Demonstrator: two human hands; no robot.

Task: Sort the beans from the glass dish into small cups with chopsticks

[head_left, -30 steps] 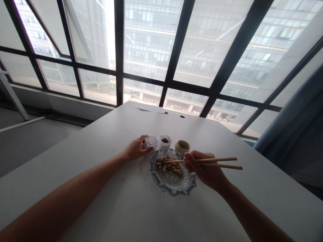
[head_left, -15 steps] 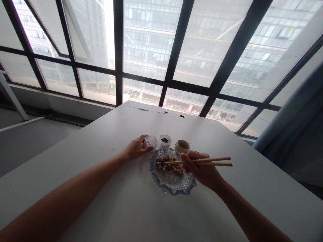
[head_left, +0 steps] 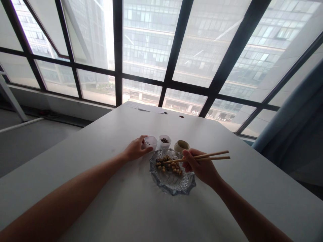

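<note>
My left hand point(head_left: 138, 148) is closed around the side of a small white plastic cup point(head_left: 150, 142), thumb in front and fingers behind; little shows inside it. In my right hand point(head_left: 200, 164) is a pair of wooden chopsticks point(head_left: 213, 156), their tips down among a heap of nuts and darker bits point(head_left: 171, 165). The heap lies in the far half of a scalloped clear glass dish point(head_left: 174, 191). What the tips touch is too small to make out.
A second white cup point(head_left: 165, 143) holds dark brown pieces. To its right stands a small beige-green cup point(head_left: 181, 146), just beyond the dish. Papers point(head_left: 151, 109) lie at the white table's point(head_left: 121, 208) far end, near the windows. A blue curtain point(head_left: 290, 124) hangs on the right.
The rear ends of the chopsticks have risen slightly and spread apart, and my right hand has shifted a little. My left hand stays on the white cup.
</note>
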